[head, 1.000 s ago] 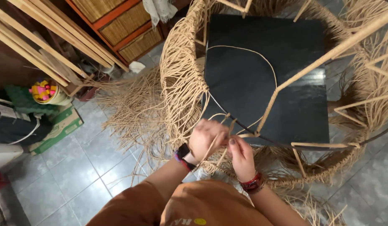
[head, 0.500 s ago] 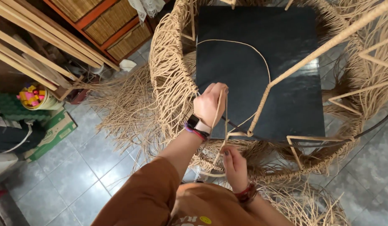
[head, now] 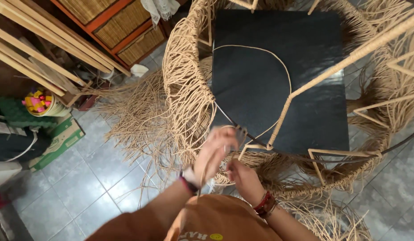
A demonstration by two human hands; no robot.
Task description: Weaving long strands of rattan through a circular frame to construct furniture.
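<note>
My left hand [head: 214,154] sits at the lower middle of the frame, blurred, its fingers curled around a thin rattan strand [head: 265,58] that runs up and loops in a wide arc over the black panel [head: 278,85] in the upper middle. How tightly those fingers close I cannot tell through the blur. My right hand [head: 242,178] is just below and to the right of it, fingers pinched together on the same strand, close against the woven rim of the rattan frame [head: 189,89]. That frame curves from the top centre down the left side and across under my hands. Loose fibres [head: 135,116] spread over the tiled floor [head: 82,178] at the left.
</note>
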